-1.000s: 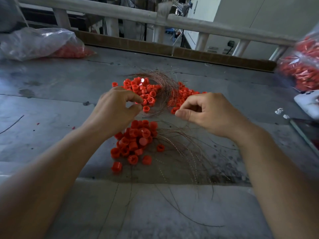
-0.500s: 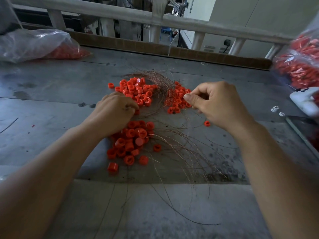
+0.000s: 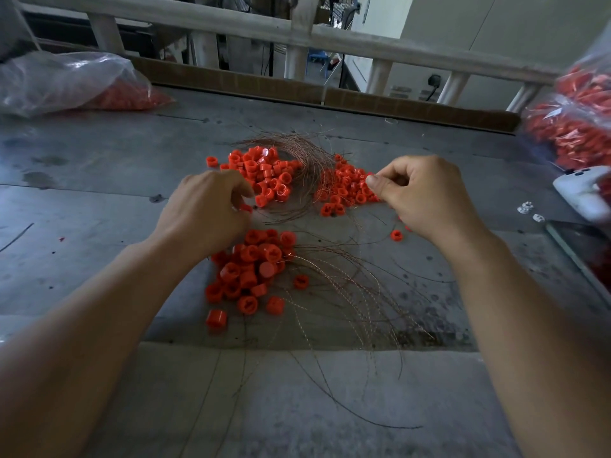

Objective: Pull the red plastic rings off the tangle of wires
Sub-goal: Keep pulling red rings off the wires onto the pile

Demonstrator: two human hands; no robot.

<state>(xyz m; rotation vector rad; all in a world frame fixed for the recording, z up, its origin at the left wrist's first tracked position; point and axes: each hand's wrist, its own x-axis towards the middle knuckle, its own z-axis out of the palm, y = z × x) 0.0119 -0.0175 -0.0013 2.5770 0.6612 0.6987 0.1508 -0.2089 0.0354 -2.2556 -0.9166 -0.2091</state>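
Bags (image 3: 66, 81) of clear, crinkled plastic lie at both far corners of the dull grey table (image 3: 99, 193). Thin coppery wires (image 3: 307, 153) curve between two heaps of small round red rings (image 3: 264, 173); a third heap (image 3: 251, 269) lies nearer. The left hand (image 3: 205, 209) curls down at the left heap's edge, and whether it grips anything I cannot tell. The right hand (image 3: 426, 196) pinches a ring (image 3: 369, 176) at the right heap's edge.

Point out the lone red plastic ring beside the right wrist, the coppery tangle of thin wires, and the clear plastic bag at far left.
lone red plastic ring (image 3: 395, 235), head view, its rim.
coppery tangle of thin wires (image 3: 305, 153), head view, dense far arc.
clear plastic bag (image 3: 66, 81), head view, crinkled top side.
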